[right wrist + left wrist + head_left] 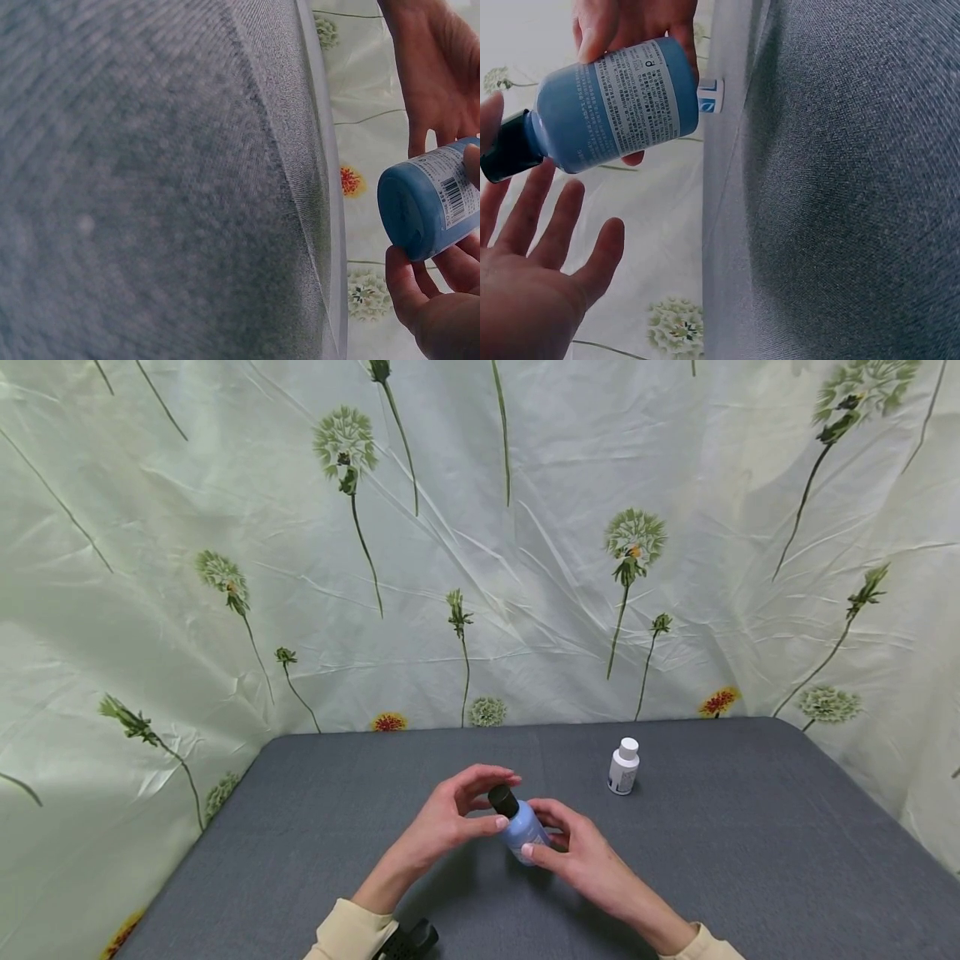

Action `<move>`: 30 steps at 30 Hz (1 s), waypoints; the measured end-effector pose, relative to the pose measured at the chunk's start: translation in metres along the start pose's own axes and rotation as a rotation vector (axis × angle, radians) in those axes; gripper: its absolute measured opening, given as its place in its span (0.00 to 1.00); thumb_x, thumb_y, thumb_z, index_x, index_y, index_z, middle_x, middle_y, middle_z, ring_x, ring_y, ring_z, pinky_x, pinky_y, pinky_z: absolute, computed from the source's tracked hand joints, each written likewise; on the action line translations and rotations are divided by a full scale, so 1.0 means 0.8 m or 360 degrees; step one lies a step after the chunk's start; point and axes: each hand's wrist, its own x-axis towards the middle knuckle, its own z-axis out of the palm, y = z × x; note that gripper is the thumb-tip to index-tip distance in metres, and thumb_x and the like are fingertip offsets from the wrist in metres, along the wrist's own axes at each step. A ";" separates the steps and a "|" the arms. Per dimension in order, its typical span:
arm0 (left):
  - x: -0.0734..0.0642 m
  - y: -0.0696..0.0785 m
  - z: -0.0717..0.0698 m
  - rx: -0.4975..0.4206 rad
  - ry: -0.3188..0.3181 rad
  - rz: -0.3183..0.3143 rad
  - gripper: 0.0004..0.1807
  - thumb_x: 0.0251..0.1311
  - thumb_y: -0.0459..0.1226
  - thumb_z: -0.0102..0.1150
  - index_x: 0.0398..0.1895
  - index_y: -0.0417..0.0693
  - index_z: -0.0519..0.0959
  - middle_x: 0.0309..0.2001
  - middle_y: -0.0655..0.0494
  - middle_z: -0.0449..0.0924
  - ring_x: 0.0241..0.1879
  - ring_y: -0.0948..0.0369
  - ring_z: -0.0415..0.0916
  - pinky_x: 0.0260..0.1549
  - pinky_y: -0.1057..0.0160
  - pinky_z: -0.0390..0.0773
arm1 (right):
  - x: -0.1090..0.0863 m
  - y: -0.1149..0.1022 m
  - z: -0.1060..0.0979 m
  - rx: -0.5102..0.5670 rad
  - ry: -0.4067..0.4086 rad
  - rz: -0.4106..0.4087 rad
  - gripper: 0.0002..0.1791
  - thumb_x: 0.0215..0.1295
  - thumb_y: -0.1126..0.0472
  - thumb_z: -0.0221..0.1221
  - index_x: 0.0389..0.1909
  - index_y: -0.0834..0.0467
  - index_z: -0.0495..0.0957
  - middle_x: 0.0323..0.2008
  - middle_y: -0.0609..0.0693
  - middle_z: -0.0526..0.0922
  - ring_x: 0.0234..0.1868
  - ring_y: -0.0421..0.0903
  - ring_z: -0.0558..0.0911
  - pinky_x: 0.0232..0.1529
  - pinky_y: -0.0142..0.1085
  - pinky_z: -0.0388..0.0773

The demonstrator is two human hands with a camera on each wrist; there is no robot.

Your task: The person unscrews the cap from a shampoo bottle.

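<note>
A blue bottle (522, 832) with a black cap (503, 800) and a printed label is tilted above the grey tabletop, its cap toward the left hand. The right hand (592, 864) grips the bottle's body, thumb on the near side and fingers around the far side. Around the cap, the left hand (450, 818) spreads its thumb and fairly straight fingers (562, 217), with the fingertips close by the black cap. In the right wrist view the bottle's base (409, 214) and a barcode show.
A small white bottle (623, 767) with a white cap stands upright on the grey cloth-covered table (712, 827), toward the back right. Behind the table hangs a pale curtain (525, 568) printed with dandelions. A black device (412, 939) sits at the left wrist.
</note>
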 end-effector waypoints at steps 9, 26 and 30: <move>-0.003 0.001 -0.002 -0.0196 -0.0168 -0.0011 0.24 0.68 0.32 0.55 0.67 0.45 0.70 0.66 0.47 0.71 0.66 0.52 0.66 0.61 0.55 0.68 | 0.001 0.000 0.000 -0.0010 0.0014 0.0024 0.30 0.63 0.59 0.66 0.62 0.66 0.70 0.55 0.58 0.79 0.57 0.52 0.77 0.58 0.46 0.72; -0.001 -0.002 0.000 0.0049 0.0132 -0.0173 0.20 0.59 0.38 0.70 0.53 0.46 0.79 0.50 0.53 0.82 0.51 0.50 0.76 0.54 0.44 0.70 | 0.002 0.001 0.000 0.0032 -0.0003 -0.0012 0.28 0.63 0.59 0.66 0.61 0.65 0.71 0.54 0.58 0.79 0.56 0.54 0.76 0.54 0.36 0.73; 0.000 -0.002 0.001 0.0049 0.0158 -0.0172 0.18 0.58 0.38 0.71 0.51 0.49 0.79 0.49 0.53 0.83 0.50 0.50 0.76 0.53 0.45 0.70 | 0.002 0.001 0.000 0.0034 -0.0010 0.0000 0.28 0.64 0.59 0.66 0.61 0.65 0.71 0.54 0.57 0.79 0.56 0.53 0.77 0.55 0.37 0.73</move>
